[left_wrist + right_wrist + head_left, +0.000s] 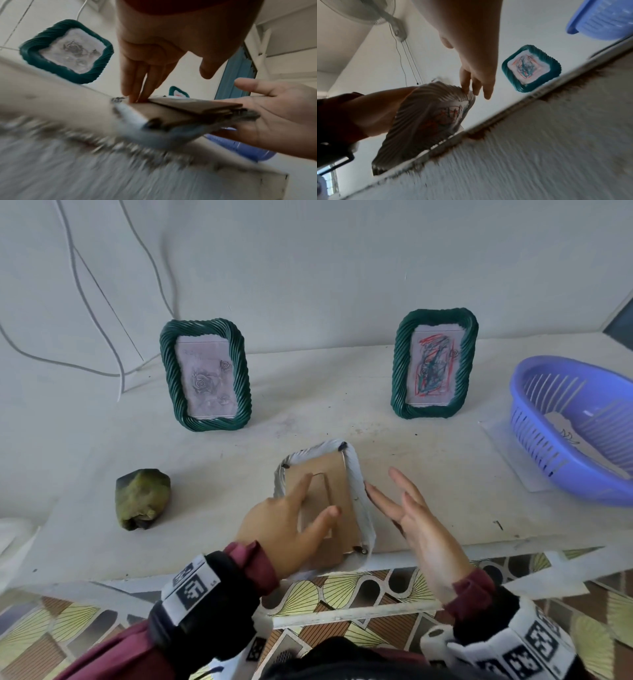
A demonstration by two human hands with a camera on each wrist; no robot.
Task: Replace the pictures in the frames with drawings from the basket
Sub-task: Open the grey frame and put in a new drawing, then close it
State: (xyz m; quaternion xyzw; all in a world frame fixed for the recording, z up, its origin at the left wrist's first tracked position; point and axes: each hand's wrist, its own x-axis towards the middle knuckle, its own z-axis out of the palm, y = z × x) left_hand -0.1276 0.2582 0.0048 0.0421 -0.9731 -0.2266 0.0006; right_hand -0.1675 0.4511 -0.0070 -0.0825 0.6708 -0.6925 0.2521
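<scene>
- White frame [356, 491] lying face-down at front edge of table [428, 440], brown cardboard back [322, 474] up, near corner sticking out over the edge.
- Right wrist view, from below: scribbled red/blue drawing [448, 115] showing in the frame's front [419, 115].
- Left hand [284, 529] resting on the cardboard back, fingers [135, 81] straight & pressing down near the stand flap, thumb stretched out; not curling round anything.
- Right hand [414, 515] standing on edge beside frame's right side, fingers straight & slightly spread, fingertips [467, 86] touching the white rim.
- 2 green frames standing upright further back on table: left green frame [205, 376] w/ grey rose picture, right green frame [434, 364] w/ red/green scribble drawing.
- Purple basket [548, 419] sitting at far right of table, on a clear sheet; paper [565, 436] w/ a bit of line drawing lying inside.
- Green-yellow lump [141, 498] sitting on table left of white frame, well apart; can't tell what it is.
- White cables [82, 292] hanging on wall behind; fan [359, 12] showing in right wrist view.
- Patterned floor tiles [342, 594] showing below table edge; dark red sleeves [253, 563] & tagged wrist bands on both arms.
</scene>
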